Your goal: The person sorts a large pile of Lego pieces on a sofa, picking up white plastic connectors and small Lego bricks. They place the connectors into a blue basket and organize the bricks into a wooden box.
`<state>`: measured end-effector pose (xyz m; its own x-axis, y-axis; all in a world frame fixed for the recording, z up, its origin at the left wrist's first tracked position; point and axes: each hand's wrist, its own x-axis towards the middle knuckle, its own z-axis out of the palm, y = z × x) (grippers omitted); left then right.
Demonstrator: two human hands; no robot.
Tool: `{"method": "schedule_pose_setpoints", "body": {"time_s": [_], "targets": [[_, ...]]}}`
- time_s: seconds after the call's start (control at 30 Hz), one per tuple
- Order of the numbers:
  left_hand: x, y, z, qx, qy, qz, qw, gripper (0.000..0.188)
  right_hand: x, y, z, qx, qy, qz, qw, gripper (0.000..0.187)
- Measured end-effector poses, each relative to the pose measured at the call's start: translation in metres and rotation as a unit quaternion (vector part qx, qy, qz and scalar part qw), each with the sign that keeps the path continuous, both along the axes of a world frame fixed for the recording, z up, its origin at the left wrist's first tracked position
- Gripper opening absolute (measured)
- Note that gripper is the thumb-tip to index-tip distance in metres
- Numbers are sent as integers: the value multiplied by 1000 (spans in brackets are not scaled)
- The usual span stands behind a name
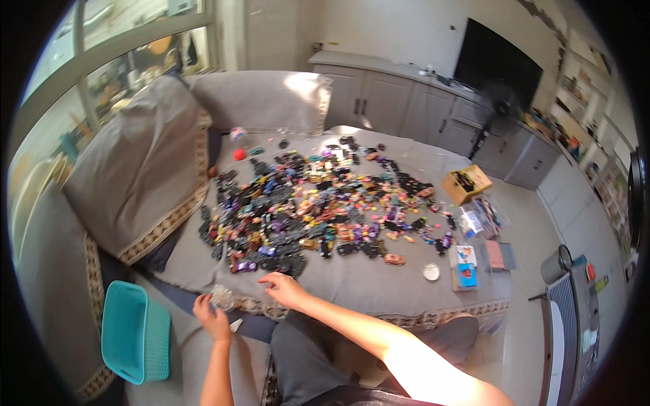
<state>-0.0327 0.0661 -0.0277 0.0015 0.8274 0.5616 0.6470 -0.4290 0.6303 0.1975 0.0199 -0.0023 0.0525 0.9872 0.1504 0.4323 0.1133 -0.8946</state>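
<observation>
A large heap of small toys [291,203], with dark toy cars, grey pieces and bright little beads, spreads over the grey cloth in front of me. At its near edge is my right hand [284,291], thumb and fingers drawn together toward the left; anything between them is too small to make out. My left hand [213,319] is lower and farther left, its thumb apart from its fingers. Just beyond it sits a clear container [222,298] of whitish bits. A turquoise woven basket [157,338] stands to the left of that hand.
Right of the heap lie a yellow box [467,184] of dark pieces, clear bags [486,215], small boxes [466,274] and a white round lid [431,272]. Grey sofa cushions [135,162] rise at the left. Beyond are grey cabinets [386,95] and a black fan [500,108].
</observation>
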Motion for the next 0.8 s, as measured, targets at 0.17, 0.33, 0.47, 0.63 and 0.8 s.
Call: {"method": "schedule_pose_setpoints", "body": {"time_s": [0.17,0.33,0.47,0.63,0.8], "targets": [[47,-9,47,42,11,0,999,47,72,-49,29,35,49,-61,996,28],[155,-25,90,29,-83,-154,984,41,177,-107,33,64,23,-208,976,24],[255,-43,97,-41,-137,-310,940,31,268,-138,18,-2,53,-340,939,23],[365,-68,77,-135,-159,-433,877,23,350,-137,2,11,-88,-417,905,34],[423,-86,56,-204,-129,-484,841,14,387,-97,-5,-11,-80,-433,898,41]]}}
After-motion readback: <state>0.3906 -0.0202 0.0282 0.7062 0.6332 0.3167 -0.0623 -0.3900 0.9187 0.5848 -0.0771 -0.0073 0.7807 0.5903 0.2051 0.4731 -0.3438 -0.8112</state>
